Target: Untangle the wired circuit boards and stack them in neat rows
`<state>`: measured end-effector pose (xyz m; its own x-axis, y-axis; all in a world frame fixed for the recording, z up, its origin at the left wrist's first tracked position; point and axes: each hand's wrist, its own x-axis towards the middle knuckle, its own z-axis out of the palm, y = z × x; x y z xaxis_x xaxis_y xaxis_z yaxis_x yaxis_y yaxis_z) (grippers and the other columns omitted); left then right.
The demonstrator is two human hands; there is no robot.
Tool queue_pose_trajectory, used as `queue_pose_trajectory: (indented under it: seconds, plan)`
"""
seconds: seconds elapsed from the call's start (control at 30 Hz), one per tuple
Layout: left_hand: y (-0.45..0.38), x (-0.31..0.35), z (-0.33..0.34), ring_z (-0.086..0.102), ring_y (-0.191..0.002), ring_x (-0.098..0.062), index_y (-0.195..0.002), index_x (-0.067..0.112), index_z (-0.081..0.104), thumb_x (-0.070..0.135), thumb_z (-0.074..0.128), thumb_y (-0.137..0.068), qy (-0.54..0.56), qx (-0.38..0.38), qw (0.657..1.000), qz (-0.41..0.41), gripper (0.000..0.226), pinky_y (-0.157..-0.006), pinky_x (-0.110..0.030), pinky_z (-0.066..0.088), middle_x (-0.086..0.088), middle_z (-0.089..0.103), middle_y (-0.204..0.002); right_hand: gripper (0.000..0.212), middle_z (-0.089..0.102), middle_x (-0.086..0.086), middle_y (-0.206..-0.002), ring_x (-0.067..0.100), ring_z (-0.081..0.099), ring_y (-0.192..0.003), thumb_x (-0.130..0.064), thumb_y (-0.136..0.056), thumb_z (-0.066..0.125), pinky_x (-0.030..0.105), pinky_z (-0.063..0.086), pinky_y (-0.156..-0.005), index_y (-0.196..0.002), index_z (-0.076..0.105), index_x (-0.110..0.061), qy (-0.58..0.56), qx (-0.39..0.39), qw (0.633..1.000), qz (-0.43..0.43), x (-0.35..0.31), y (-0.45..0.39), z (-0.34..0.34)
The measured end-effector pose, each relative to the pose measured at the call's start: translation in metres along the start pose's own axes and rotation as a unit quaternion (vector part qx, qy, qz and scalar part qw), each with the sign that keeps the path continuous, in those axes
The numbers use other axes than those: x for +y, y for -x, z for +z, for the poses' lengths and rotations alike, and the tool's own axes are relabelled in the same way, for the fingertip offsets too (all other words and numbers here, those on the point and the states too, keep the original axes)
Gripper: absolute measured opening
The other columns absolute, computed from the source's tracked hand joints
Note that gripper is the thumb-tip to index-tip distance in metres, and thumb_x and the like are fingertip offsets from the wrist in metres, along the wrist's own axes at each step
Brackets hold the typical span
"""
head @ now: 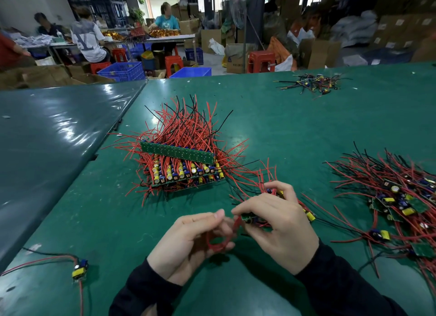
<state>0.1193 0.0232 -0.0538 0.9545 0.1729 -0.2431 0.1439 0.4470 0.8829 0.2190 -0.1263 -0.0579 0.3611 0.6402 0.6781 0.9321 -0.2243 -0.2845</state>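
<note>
Item in hand: one small circuit board point(253, 218), pinched by my right hand point(278, 223), its looped red wires point(220, 241) grasped in the fingers point(218, 215) of my left hand point(188, 240). Beyond the board on the green bench point(295, 131): stacked boards point(184, 167) in rows. Right of it: tangled pile point(401, 205); left: single stray board point(80, 268).

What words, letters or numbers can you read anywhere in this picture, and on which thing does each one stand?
"LV": large pale letters, partly seen, on the back of the seated person's shirt.
Dark print on the cardboard box beside the red stool: too blurred to read.
White labels on the stacked boxes at far right: too blurred to read.
Circuit boards in the stack: no readable print.
</note>
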Motion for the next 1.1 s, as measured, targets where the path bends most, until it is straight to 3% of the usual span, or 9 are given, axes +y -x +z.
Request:
queue_pose_trajectory:
  seconds: [0.17, 0.27, 0.4, 0.5, 0.7, 0.83, 0.97, 1.03, 1.1]
  plan:
    - [-0.004, 0.011, -0.012, 0.070, -0.080, -0.015, -0.064, 0.013, 0.074, 0.032, 0.056, -0.074, 0.115, 0.102, 0.981, 0.122, 0.028, -0.070, -0.031, 0.058, -0.006, 0.073, -0.088, 0.008, 0.052, -0.012, -0.057, 0.011, 0.044, -0.054, -0.031, -0.074, 0.054, 0.032, 0.045, -0.062, -0.078, 0.056, -0.024, -0.053, -0.091, 0.990, 0.097, -0.003, -0.001, -0.006]
    - [-0.003, 0.013, -0.015, 0.067, -0.070, -0.010, -0.068, 0.015, 0.076, 0.032, 0.055, -0.076, 0.140, 0.137, 0.968, 0.159, 0.029, -0.062, -0.023, 0.057, -0.001, 0.071, -0.076, 0.021, 0.039, -0.009, -0.045, 0.009, 0.035, -0.045, -0.047, -0.082, 0.058, 0.020, 0.030, -0.050, -0.082, 0.050, -0.027, -0.126, -0.204, 0.967, 0.085, -0.011, 0.003, 0.000]
    - [-0.004, 0.012, -0.017, 0.063, -0.065, -0.003, -0.067, 0.017, 0.077, 0.028, 0.059, -0.072, 0.099, 0.197, 0.952, 0.211, 0.023, -0.055, -0.015, 0.050, 0.005, 0.070, -0.070, 0.024, 0.044, -0.004, -0.044, 0.010, 0.038, -0.041, -0.032, -0.096, 0.051, 0.023, 0.036, -0.049, -0.076, 0.052, -0.018, -0.241, -0.248, 0.934, 0.089, -0.019, 0.004, 0.003]
    - [-0.005, 0.012, -0.019, 0.058, -0.066, -0.004, -0.062, 0.013, 0.075, 0.022, 0.062, -0.071, 0.064, 0.235, 0.930, 0.275, 0.019, -0.054, -0.012, 0.045, 0.005, 0.068, -0.069, 0.024, 0.054, -0.004, -0.045, 0.006, 0.042, -0.034, -0.021, -0.097, 0.049, 0.018, 0.038, -0.044, -0.074, 0.053, -0.018, -0.365, -0.295, 0.869, 0.155, -0.022, 0.003, 0.000]
    - [-0.008, 0.004, -0.018, 0.050, -0.058, -0.013, -0.072, 0.014, 0.071, 0.018, 0.064, -0.080, -0.188, 0.334, 0.815, 0.433, 0.012, -0.056, -0.019, 0.041, -0.013, 0.053, -0.064, 0.022, 0.056, -0.002, -0.043, 0.007, 0.042, -0.029, -0.021, -0.091, 0.044, 0.016, 0.036, -0.034, -0.071, 0.050, -0.017, -0.531, -0.324, 0.739, 0.260, -0.032, 0.001, 0.004]
    - [-0.010, 0.004, -0.019, 0.047, -0.049, -0.011, -0.070, 0.007, 0.070, 0.013, 0.066, -0.082, -0.194, 0.335, 0.809, 0.442, 0.014, -0.047, -0.014, 0.040, -0.009, 0.058, -0.060, 0.021, 0.054, 0.001, -0.039, 0.011, 0.038, -0.025, -0.023, -0.086, 0.041, 0.016, 0.031, -0.032, -0.071, 0.046, -0.009, -0.540, -0.317, 0.720, 0.300, -0.029, 0.000, 0.007]
    - [-0.010, -0.002, -0.022, 0.045, -0.052, -0.015, -0.068, 0.002, 0.070, 0.009, 0.068, -0.083, -0.374, 0.387, 0.679, 0.499, 0.017, -0.049, -0.025, 0.038, -0.003, 0.052, -0.061, 0.028, 0.053, 0.001, -0.037, 0.009, 0.038, -0.023, -0.011, -0.096, 0.039, 0.014, 0.030, -0.030, -0.069, 0.046, -0.008, -0.542, -0.333, 0.706, 0.313, -0.030, 0.000, 0.007]
    - [-0.010, -0.002, -0.026, 0.045, -0.052, -0.015, -0.067, 0.004, 0.070, 0.015, 0.068, -0.083, -0.353, 0.381, 0.688, 0.507, 0.020, -0.048, -0.028, 0.039, -0.001, 0.053, -0.061, 0.030, 0.053, 0.001, -0.037, 0.008, 0.037, -0.023, -0.006, -0.097, 0.037, 0.014, 0.030, -0.030, -0.069, 0.046, -0.008, -0.531, -0.335, 0.708, 0.323, -0.030, 0.001, 0.006]
    - [-0.012, 0.000, -0.029, 0.046, -0.049, -0.016, -0.065, 0.010, 0.068, 0.020, 0.070, -0.082, -0.256, 0.359, 0.759, 0.479, 0.020, -0.045, -0.025, 0.041, -0.001, 0.053, -0.059, 0.030, 0.053, 0.000, -0.037, 0.008, 0.038, -0.023, -0.007, -0.097, 0.037, 0.014, 0.030, -0.029, -0.069, 0.046, -0.008, -0.528, -0.336, 0.708, 0.329, -0.031, 0.000, 0.006]
